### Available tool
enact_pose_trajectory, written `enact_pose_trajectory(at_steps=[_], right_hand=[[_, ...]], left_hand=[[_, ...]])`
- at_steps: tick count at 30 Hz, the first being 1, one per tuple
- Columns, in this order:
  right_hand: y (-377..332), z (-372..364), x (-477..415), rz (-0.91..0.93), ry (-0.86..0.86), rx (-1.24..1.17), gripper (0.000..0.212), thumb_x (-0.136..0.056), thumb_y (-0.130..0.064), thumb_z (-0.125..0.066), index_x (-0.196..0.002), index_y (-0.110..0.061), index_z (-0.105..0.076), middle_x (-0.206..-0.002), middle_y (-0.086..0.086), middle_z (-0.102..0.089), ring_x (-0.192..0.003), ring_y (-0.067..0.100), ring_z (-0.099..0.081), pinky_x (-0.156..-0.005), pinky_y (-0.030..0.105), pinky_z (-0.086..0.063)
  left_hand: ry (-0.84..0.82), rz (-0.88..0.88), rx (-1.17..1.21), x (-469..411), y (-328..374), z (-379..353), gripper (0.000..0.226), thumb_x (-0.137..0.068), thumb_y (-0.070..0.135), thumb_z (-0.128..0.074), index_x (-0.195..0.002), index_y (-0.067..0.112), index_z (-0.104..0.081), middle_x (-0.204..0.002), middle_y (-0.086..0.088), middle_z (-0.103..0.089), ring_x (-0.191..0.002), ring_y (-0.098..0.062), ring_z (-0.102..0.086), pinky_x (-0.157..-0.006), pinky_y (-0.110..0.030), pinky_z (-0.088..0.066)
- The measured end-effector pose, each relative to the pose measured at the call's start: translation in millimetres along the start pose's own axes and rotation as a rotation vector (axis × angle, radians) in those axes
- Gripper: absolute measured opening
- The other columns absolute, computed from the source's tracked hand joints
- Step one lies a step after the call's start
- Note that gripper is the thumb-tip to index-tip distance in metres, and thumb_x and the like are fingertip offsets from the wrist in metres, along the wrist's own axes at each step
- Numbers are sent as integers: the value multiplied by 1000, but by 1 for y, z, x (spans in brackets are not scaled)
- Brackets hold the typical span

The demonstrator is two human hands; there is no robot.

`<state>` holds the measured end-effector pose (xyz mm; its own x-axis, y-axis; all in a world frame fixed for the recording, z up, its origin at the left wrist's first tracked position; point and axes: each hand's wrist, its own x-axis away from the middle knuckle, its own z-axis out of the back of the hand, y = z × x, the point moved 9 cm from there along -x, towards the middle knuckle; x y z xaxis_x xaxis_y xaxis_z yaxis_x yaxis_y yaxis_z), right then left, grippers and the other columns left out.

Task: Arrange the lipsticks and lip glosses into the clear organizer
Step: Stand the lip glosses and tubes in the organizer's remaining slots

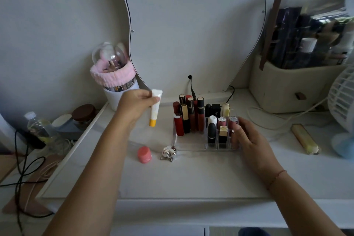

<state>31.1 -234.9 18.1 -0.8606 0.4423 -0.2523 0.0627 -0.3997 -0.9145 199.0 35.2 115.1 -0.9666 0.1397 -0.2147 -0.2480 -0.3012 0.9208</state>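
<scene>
White dresser top (191, 178) under a curved mirror (191, 25), with a beige storage bag (287, 86) at 2 o'clock and a white brush cup (118, 94) at 10 o'clock. Clear organizer (189, 148) just above centre, already nearly full: tall glosses (191, 115) standing upright in its left part, short lipsticks (211, 134) in the small cells on the right. Right hand (249, 140) laid against the organizer's right side, fingers loosely curled on the wall and not clamped on any tube, probably to keep the light tray from sliding. Left hand (136, 105) raised at 10 o'clock from the organizer, fingertips pinched together on the flat end of a white tube (155, 108), orange cap hanging down, clear of the surface; likely carried so for lowering among the glosses. Pink jar (145, 154) and silver keychain (169, 153) lying at 7 o'clock, just outside the tray.
</scene>
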Motion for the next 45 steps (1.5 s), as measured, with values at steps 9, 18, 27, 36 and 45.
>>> enact_pose_trajectory(at_steps=[9, 18, 27, 36, 45], right_hand=[[-3, 2, 2, -5, 5, -1, 31, -94, -40, -43, -122, -32, -53, -92, -19, -64, -83, -15, -57, -71, 14, -41], [-2, 0, 1, 4, -7, 8, 37, -94, -42, -42, -127, -28, -51, -80, -16, -59, -80, -3, -58, -68, 15, -40], [2, 0, 1, 2, -9, -5, 36, -93, -43, -42, -126, -29, -52, -79, -17, -58, -82, 3, -57, -71, 20, -41], [1, 0, 0, 7, -5, -10, 36, -94, -43, -42, -126, -29, -52, -86, -13, -62, -83, 5, -60, -73, 22, -44], [-2, 0, 1, 3, 0, -23, 36, -93, -43, -43, -125, -30, -53, -106, -13, -66, -98, 3, -60, -85, 28, -48]], left_hand=[[28, -231, 67, 64, 38, -54, 16, -73, 10, -76, -77, 24, -69, -67, 9, -67, -60, -3, -58, -63, -19, -49], [48, -193, -88, 78, 13, -86, 12, -75, 15, -75, -86, 17, -72, -72, 5, -70, -64, -7, -63, -64, -27, -55], [69, -205, -87, 78, 9, -89, 11, -73, 17, -76, -83, 16, -70, -70, 6, -70, -64, -6, -63, -62, -25, -54], [90, -241, -79, 80, 12, -83, 16, -70, 15, -78, -84, 15, -70, -69, 12, -66, -63, 0, -60, -59, -10, -48], [95, -270, -73, 82, 15, -78, 18, -70, 16, -79, -85, 18, -70, -70, 12, -66, -66, -1, -60, -60, -10, -48]])
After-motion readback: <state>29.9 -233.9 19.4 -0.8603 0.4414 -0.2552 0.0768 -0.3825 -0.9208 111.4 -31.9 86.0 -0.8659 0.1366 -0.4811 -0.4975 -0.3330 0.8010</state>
